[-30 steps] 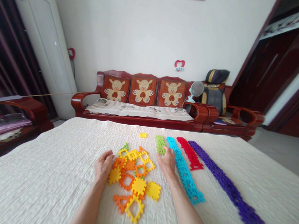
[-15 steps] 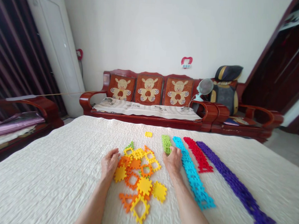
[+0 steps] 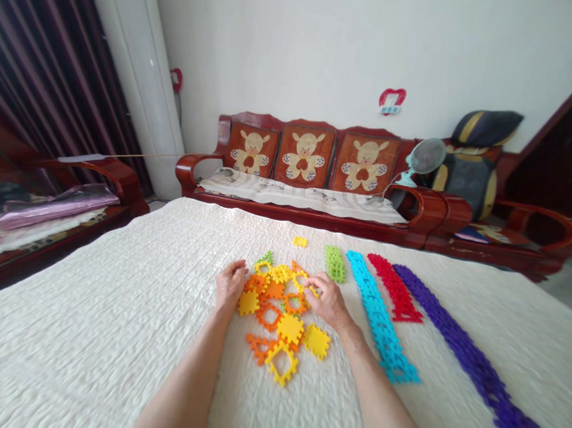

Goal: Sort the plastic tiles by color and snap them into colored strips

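Note:
A loose pile of notched plastic building pieces lies on the white quilted cover [image 3: 117, 333], with solid yellow squares [image 3: 290, 329], yellow frames [image 3: 282, 364] and orange frames [image 3: 268, 316] overlapping. At the pile's left edge rests my left hand [image 3: 231, 284], its fingers loosely bent beside a yellow square [image 3: 249, 302], with nothing visible in them. My right hand [image 3: 328, 299] reaches over the pile's right side, thumb and fingers apart above the yellow pieces, partly covering one. Just beyond it is a block of light green pieces [image 3: 335, 264].
Rows of turquoise [image 3: 379, 315], red [image 3: 395, 288] and purple [image 3: 456, 347] pieces lie to the right. One small yellow piece [image 3: 300, 241] sits apart at the back. Behind the covered surface stands a wooden sofa [image 3: 286, 209] with bear cushions and a small fan [image 3: 427, 156].
My right hand has left the light green pieces and moved left to the pile's right side. My left hand stays by the pile. The camera view has shifted.

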`<state>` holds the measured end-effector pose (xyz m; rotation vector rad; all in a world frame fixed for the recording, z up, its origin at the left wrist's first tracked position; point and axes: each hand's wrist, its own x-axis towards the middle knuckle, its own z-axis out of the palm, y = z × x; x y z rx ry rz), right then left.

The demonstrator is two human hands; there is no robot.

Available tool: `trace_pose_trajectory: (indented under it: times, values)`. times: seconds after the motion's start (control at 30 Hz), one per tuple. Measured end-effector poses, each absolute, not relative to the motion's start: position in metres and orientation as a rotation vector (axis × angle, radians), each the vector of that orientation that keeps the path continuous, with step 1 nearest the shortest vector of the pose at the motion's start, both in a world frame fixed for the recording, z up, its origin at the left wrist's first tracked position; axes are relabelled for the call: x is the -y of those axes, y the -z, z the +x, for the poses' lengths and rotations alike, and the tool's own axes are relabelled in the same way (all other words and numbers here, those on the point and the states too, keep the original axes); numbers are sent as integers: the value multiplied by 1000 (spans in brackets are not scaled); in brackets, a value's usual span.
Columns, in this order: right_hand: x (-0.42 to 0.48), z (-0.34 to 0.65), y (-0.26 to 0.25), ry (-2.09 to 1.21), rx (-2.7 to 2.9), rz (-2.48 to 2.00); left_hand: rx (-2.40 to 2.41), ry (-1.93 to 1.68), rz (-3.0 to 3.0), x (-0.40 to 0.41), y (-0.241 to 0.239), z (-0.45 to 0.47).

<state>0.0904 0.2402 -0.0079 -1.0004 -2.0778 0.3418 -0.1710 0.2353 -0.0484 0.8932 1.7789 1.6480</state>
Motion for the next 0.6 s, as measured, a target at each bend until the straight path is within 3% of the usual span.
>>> trace_pose_trajectory:
  times: [0.33, 0.6]
  values:
    - [-200, 80, 4, -193, 2312, -1301, -1823, -1607, 911, -232, 43, -169]
    - [-197, 63, 3, -309, 2315, -976, -1842, -1654, 932, -234, 44, -170]
